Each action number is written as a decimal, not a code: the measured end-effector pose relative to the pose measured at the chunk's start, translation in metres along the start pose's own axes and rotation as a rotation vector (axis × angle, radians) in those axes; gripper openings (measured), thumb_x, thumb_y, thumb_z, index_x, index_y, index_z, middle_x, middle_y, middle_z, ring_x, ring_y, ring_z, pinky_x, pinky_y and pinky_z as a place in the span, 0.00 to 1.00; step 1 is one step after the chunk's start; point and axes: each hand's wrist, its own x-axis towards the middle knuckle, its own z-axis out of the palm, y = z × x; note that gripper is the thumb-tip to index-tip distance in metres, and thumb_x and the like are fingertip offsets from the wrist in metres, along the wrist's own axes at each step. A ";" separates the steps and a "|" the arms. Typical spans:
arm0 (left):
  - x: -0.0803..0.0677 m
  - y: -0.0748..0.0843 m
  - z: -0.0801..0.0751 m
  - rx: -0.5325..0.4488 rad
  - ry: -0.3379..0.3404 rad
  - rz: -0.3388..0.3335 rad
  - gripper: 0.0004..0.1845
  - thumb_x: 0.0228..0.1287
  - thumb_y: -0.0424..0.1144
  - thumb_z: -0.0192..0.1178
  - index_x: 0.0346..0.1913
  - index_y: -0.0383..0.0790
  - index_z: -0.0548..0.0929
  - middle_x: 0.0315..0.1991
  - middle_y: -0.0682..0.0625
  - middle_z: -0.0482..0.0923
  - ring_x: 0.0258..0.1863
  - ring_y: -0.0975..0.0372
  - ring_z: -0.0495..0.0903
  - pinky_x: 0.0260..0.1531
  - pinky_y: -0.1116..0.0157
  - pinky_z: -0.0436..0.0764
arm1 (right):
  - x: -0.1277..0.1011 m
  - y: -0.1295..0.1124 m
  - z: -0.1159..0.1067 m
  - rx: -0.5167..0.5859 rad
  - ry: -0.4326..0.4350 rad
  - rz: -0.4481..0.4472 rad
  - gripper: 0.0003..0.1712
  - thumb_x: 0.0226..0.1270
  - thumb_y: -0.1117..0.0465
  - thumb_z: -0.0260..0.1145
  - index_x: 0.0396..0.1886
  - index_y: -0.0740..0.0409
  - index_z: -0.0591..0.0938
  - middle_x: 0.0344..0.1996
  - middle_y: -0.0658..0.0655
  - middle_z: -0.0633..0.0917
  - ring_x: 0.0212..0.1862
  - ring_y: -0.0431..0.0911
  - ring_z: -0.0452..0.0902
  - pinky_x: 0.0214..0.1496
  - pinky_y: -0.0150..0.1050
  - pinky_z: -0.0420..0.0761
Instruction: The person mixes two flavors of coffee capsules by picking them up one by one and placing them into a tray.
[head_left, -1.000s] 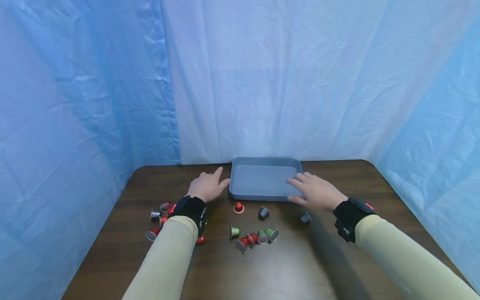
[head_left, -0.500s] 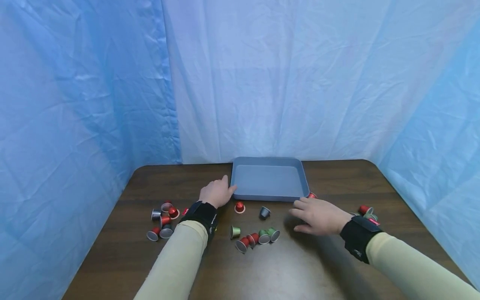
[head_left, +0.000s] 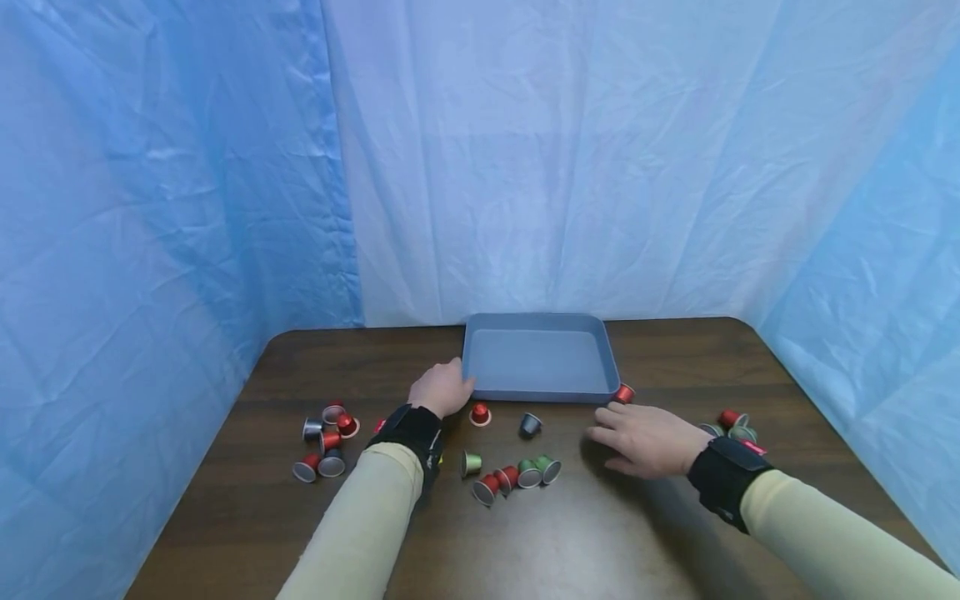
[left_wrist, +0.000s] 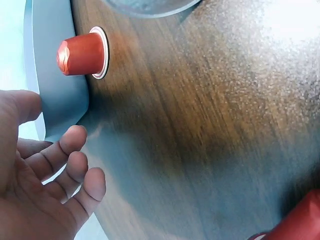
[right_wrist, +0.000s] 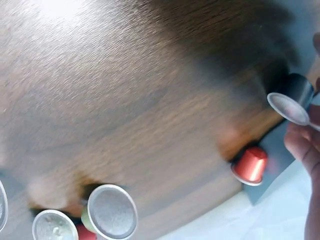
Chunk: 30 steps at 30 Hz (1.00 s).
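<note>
Dark capsule (right_wrist: 293, 101) at right hand (head_left: 643, 439), grip unclear; loose-fingered left hand (head_left: 441, 388) by tray (head_left: 542, 396)

head: bright, soft sheen on tabletop (head_left: 570, 546) | wrist views: glare washed white near corners, soft-edged shadows

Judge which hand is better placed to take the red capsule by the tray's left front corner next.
Likely the left hand: it is close to the red capsule, its fingers holding nothing. The right hand is farther off, beside a dark capsule.
</note>
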 end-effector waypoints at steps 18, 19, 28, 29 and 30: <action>-0.005 -0.010 -0.002 -0.027 -0.073 -0.006 0.25 0.76 0.50 0.53 0.67 0.38 0.75 0.51 0.44 0.81 0.41 0.53 0.78 0.44 0.54 0.79 | -0.004 0.003 0.006 -0.105 -0.004 0.016 0.26 0.50 0.59 0.84 0.51 0.56 0.87 0.38 0.53 0.85 0.37 0.44 0.78 0.45 0.38 0.86; -0.006 -0.010 -0.002 -0.029 -0.079 -0.007 0.25 0.76 0.50 0.53 0.66 0.38 0.75 0.49 0.45 0.81 0.40 0.53 0.78 0.42 0.55 0.79 | -0.003 0.002 0.005 -0.116 0.001 0.013 0.27 0.48 0.58 0.85 0.50 0.56 0.87 0.38 0.53 0.85 0.37 0.45 0.79 0.46 0.39 0.86; -0.019 -0.007 -0.008 -0.069 -0.125 -0.049 0.26 0.74 0.50 0.55 0.67 0.37 0.73 0.48 0.44 0.80 0.40 0.52 0.78 0.41 0.55 0.78 | -0.003 0.001 0.005 -0.184 0.076 -0.046 0.26 0.46 0.53 0.86 0.45 0.54 0.88 0.36 0.51 0.86 0.40 0.47 0.76 0.49 0.40 0.82; -0.020 -0.007 -0.008 -0.072 -0.128 -0.050 0.27 0.74 0.50 0.55 0.68 0.37 0.73 0.49 0.44 0.80 0.41 0.52 0.78 0.42 0.55 0.78 | -0.003 0.000 0.005 -0.165 0.086 -0.045 0.25 0.47 0.53 0.86 0.45 0.53 0.88 0.36 0.51 0.86 0.40 0.47 0.76 0.49 0.40 0.82; -0.021 -0.007 -0.008 -0.077 -0.131 -0.052 0.28 0.74 0.50 0.55 0.69 0.37 0.72 0.50 0.43 0.80 0.41 0.52 0.78 0.42 0.55 0.78 | -0.003 0.000 0.005 -0.149 0.095 -0.046 0.25 0.48 0.53 0.86 0.46 0.54 0.88 0.36 0.50 0.86 0.41 0.46 0.76 0.49 0.40 0.82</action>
